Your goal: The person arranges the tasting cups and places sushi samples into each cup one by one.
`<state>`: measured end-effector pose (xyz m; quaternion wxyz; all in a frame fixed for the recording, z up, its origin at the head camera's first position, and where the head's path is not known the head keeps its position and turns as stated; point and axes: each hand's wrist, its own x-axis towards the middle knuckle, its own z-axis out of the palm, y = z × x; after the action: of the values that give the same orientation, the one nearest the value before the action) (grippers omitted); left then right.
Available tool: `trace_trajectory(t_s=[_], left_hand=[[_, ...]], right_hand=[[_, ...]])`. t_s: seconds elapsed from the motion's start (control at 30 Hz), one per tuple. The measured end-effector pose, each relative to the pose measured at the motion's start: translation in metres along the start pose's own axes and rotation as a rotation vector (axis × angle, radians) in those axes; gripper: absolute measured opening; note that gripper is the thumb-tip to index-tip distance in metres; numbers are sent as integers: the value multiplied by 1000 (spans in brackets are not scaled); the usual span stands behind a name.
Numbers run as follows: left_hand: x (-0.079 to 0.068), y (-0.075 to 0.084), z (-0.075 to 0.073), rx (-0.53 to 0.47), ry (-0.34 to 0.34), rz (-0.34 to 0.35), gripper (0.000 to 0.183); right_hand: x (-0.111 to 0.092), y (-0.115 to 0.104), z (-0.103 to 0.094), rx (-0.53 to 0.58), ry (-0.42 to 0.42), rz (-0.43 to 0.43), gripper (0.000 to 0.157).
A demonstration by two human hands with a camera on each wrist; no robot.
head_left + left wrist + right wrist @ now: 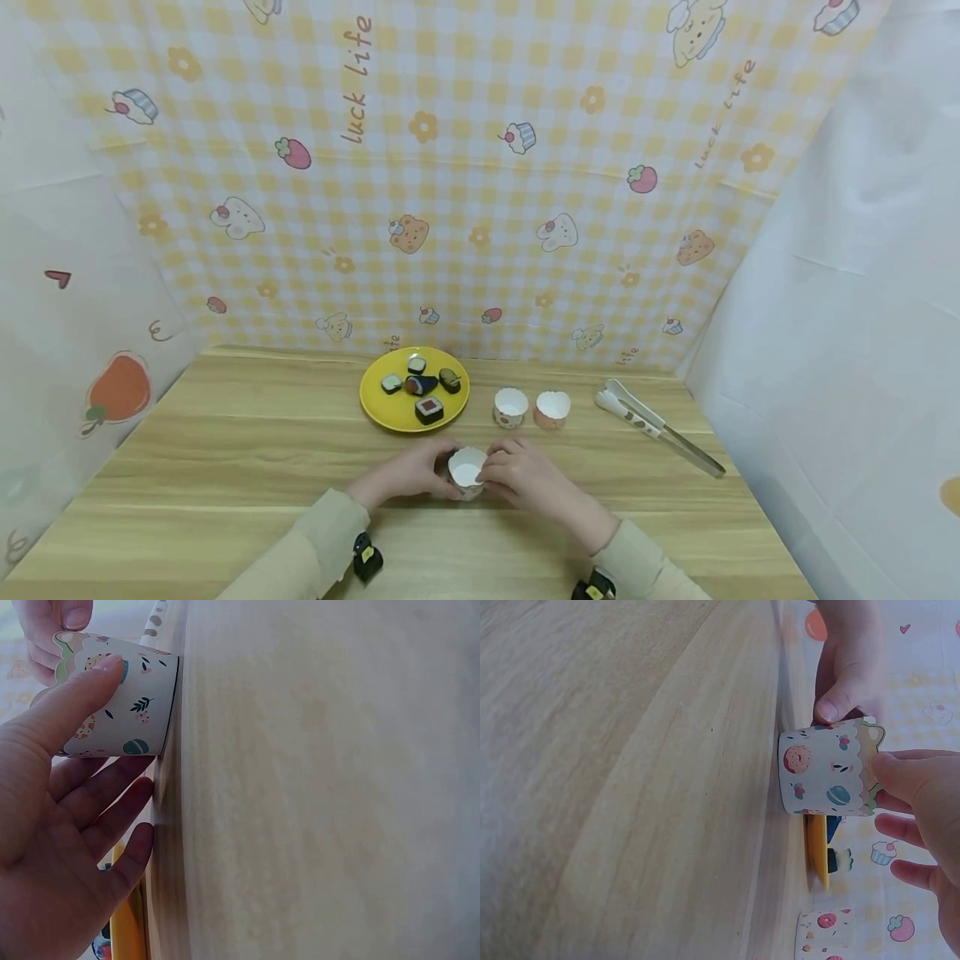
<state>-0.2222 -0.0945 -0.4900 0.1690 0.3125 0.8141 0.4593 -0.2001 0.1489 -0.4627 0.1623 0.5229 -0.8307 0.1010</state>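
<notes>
A white paper baking cup (467,468) with a scalloped rim and printed sweets and leaves stands on the table between both hands. My left hand (411,472) grips its left side, the thumb lying along the printed wall (131,712) in the left wrist view. The right hand (528,477) pinches the rim from the other side, as the right wrist view shows on the cup (829,769). Behind the cup, a yellow plate (375,406) bears several toy sushi pieces, among them a square roll (429,408) and a dark cone-shaped roll (420,384).
Two more paper cups, one white (510,408) and one with an orange-pink side (552,411), stand behind the right hand. Tongs (660,427) lie at the table's right side. A checked cloth (480,192) hangs along the table's back edge.
</notes>
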Motion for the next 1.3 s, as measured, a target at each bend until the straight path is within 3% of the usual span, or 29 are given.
trace_trajectory(t_s=[0.53,1.3], left_hand=[[1,-1,1,-15,2,-10,61],[0,2,0,-22,1,7,63]], right_hand=[[2,1,-2,-7,-21,-5,10],[3,3,-8,-25,54,-45,14]])
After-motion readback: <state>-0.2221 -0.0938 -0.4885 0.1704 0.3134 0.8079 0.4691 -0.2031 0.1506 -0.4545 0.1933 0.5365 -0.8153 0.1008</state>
